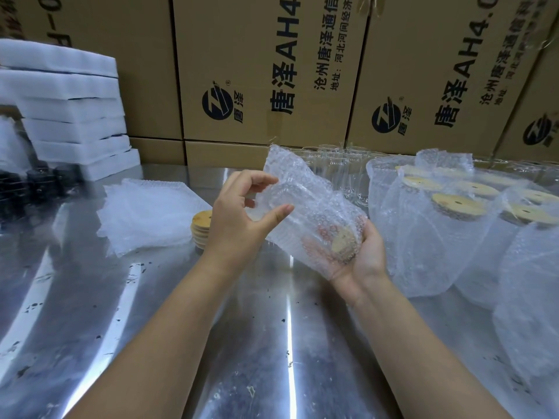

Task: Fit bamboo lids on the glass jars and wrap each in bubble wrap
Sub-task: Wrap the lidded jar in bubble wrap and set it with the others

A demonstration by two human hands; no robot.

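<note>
Wrapping is the step in hand, as we read it. One glass jar (298, 211) lies tilted in mid-air above the desk (272, 343), inside a sleeve of bubble wrap (305, 186). Its bamboo lid (343, 244) is fitted and faces down toward the right.

Hands. The right hand (367, 257) cups the lidded end from below, palm up, fingers curled round jar and wrap together. The left hand (239, 219) pinches the loose open end of the wrap between thumb and curled fingers, at the jar's base end (how much wrap it has gathered we cannot tell, as the film is too clear against the skin).

Surroundings. Just behind the left wrist sits a stack of spare lids (199, 228), and beside that a pile of flat wrap pieces (145, 213). At the right, a cluster of wrapped jars (453, 231) stands lids up. Bare jars (338, 167) wait at the back against the cartons (272, 71).

Judgement. The lid part seems done for this jar, and what is left is closing the loose end. We expect the next move calls for the left hand to fold or tuck the slack over the base while the right steadies the jar. After that it needs a place among the wrapped ones. The grip wants care, since film over glass is likely to slide.
</note>
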